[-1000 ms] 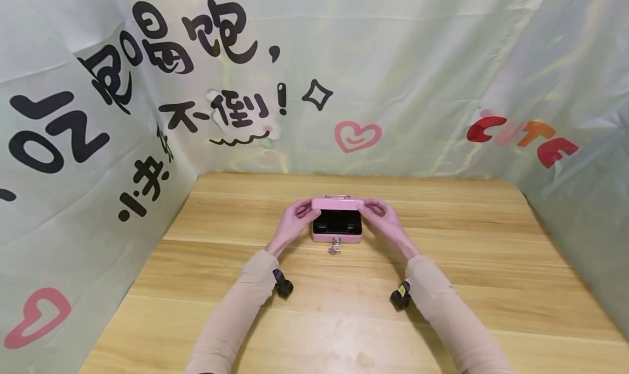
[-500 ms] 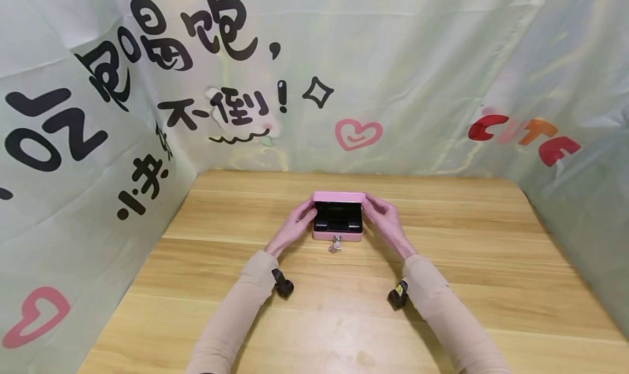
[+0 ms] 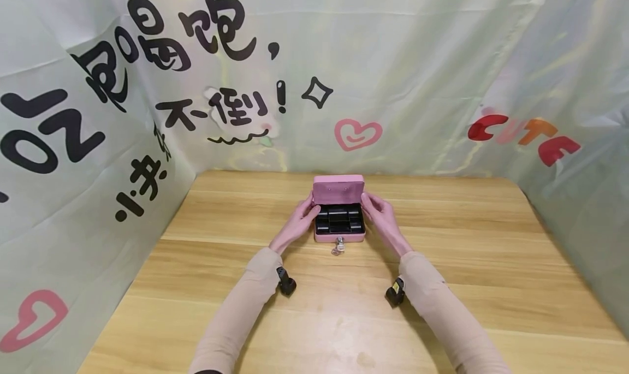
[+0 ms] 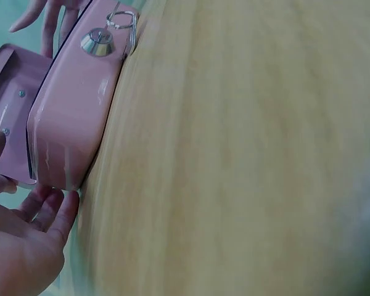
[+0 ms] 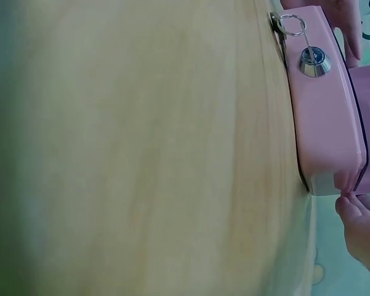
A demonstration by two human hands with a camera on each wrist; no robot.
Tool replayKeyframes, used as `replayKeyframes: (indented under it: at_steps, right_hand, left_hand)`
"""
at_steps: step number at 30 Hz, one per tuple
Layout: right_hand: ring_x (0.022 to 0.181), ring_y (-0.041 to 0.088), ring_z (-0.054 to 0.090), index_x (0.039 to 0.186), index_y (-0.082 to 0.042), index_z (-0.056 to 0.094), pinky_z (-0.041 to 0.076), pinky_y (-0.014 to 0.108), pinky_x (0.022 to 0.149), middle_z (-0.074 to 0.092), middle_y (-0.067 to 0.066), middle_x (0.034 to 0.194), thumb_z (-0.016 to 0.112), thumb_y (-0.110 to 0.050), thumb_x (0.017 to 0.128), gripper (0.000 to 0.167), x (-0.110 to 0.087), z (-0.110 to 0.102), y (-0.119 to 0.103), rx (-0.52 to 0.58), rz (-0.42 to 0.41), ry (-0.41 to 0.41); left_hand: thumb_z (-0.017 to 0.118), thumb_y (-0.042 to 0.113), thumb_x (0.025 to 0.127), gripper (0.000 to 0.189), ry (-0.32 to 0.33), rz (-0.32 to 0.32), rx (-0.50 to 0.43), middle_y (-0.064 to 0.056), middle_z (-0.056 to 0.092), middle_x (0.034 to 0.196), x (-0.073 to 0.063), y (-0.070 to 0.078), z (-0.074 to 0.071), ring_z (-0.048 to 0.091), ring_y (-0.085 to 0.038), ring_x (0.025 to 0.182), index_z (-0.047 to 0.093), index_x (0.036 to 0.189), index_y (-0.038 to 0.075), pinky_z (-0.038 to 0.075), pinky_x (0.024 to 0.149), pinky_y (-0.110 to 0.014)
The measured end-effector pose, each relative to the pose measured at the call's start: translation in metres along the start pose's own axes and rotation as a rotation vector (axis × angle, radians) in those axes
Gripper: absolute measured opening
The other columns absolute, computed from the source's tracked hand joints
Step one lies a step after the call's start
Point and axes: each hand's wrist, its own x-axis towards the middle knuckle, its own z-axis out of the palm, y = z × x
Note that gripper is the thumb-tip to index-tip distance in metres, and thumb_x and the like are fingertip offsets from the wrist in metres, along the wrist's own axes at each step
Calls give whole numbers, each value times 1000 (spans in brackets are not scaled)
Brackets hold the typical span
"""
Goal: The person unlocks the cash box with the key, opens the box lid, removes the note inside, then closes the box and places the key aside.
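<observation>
A pink cash box (image 3: 340,237) stands on the table with its lid (image 3: 339,190) raised upright at the back. Inside sits a black compartment tray (image 3: 339,219); no contents can be made out. From the front lock (image 5: 314,61) hang a key and ring (image 4: 120,21). My left hand (image 3: 298,220) lies along the box's left side, its fingers near the hinge end and thumb by the lid. On the opposite side my right hand (image 3: 381,217) touches the box and lid edge with loosely bent fingers. Some fingertips are hidden behind the box.
The wooden table (image 3: 339,319) runs to a pale printed curtain (image 3: 417,90) at the back and both sides. Small black wrist cameras (image 3: 287,284) hang below both sleeves, above the table.
The lid has swung from partly raised to upright, showing its inner face and the tray. Both hands have shifted slightly from the lid's front corners to the box's sides.
</observation>
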Motion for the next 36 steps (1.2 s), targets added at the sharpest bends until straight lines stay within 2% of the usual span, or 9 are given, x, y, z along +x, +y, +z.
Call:
replayKeyframes:
  at_steps: [5, 11, 14, 21, 26, 30, 36]
  right_hand:
    - [148, 37, 39, 152, 6, 34, 33, 40, 125, 38, 27, 158, 50, -32, 106, 62, 1, 2, 1, 14, 21, -3]
    - [150, 37, 35, 154, 7, 28, 30, 41, 127, 32, 27, 161, 47, -32, 107, 63, 0, 1, 0, 45, 27, -34]
    - [152, 37, 32, 155, 8, 25, 28, 42, 128, 29, 27, 162, 43, -30, 108, 63, 0, 1, 0, 72, 31, -54]
    - [153, 36, 29, 155, 10, 22, 26, 40, 129, 26, 28, 162, 40, -26, 109, 61, -2, -1, 0, 115, 25, -76]
    - [153, 40, 26, 154, 13, 19, 24, 43, 128, 22, 31, 162, 34, -21, 110, 58, -4, -6, 1, 142, 28, -79]
    - [151, 41, 29, 153, 14, 20, 27, 43, 127, 24, 33, 161, 34, -21, 110, 57, -7, -10, 1, 108, 35, -64]
    - [144, 41, 42, 151, 10, 33, 37, 43, 123, 40, 33, 153, 44, -25, 108, 56, -11, -9, -3, -63, -7, -18]
  left_hand:
    - [46, 21, 107, 62, -7, -27, 11, -30, 38, 150, 0, -1, 0, 36, -40, 143, 16, 160, 8, 26, 126, -56]
    - [49, 19, 106, 65, -9, -14, 5, -27, 48, 134, 0, 0, -1, 44, -39, 131, 15, 161, 8, 33, 122, -56]
    - [48, 21, 106, 66, -25, -12, 2, -27, 49, 136, -1, 0, -1, 46, -39, 131, 13, 161, 8, 33, 122, -55]
    - [49, 24, 106, 69, -65, -20, -19, -25, 44, 152, -3, 0, -2, 46, -39, 140, 11, 162, 10, 32, 125, -51]
    - [51, 25, 105, 73, -104, -23, -43, -25, 35, 160, -8, -2, -3, 38, -38, 148, 9, 161, 1, 28, 127, -48]
    - [55, 26, 103, 80, -151, -43, -78, -23, 26, 165, -11, -5, -4, 28, -35, 153, 7, 160, -2, 23, 129, -43]
    - [65, 19, 97, 88, -196, -47, -180, -19, 18, 168, -11, -4, -7, 23, -35, 155, 7, 161, 1, 21, 129, -42]
